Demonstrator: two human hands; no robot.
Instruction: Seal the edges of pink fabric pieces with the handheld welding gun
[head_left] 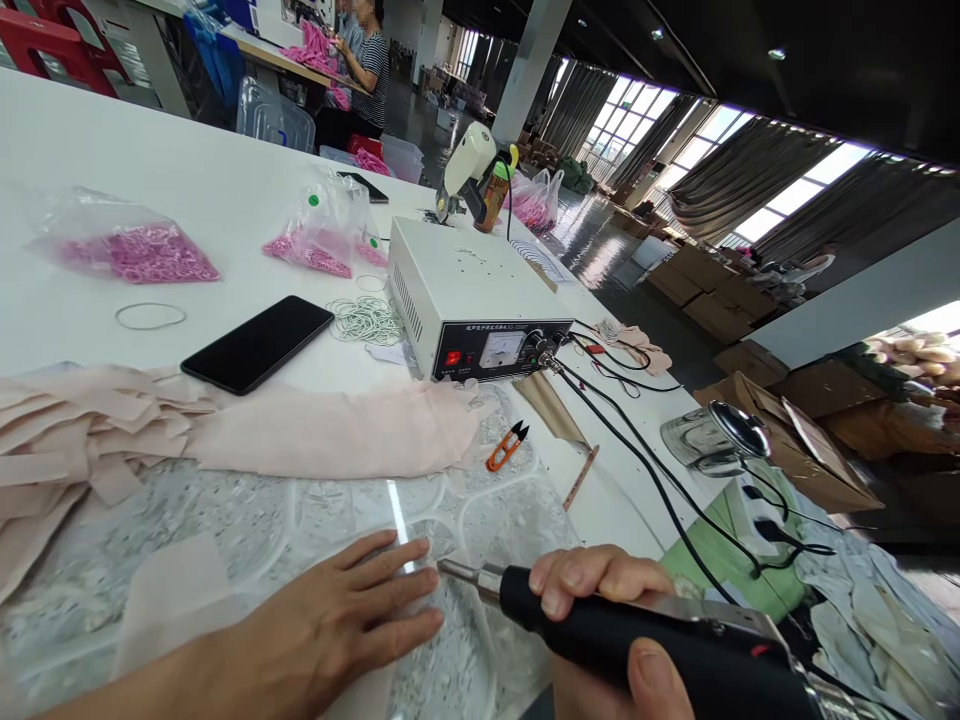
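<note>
My right hand [607, 610] is wrapped round a thick black handheld tool [645, 640] with a metal tip pointing left. That tip ends close to the fingertips of my left hand [352, 605], which lies flat with its fingers apart on a pale fabric piece [176, 590] and the clear patterned mat [337, 520]. Beyond my hands a strip of light pink fabric [337, 430] stretches across the mat, joined on the left by a pile of similar strips [90, 420]. Orange thread snips [508, 446] rest to the right of the strip.
Behind the fabric are a black phone [259, 343], a white control box [472, 270] with cables running right, rubber bands [365, 320] and bags of pink pieces [142, 250]. A metal canister [712, 438] stands at right. A person [367, 75] sits at a far table.
</note>
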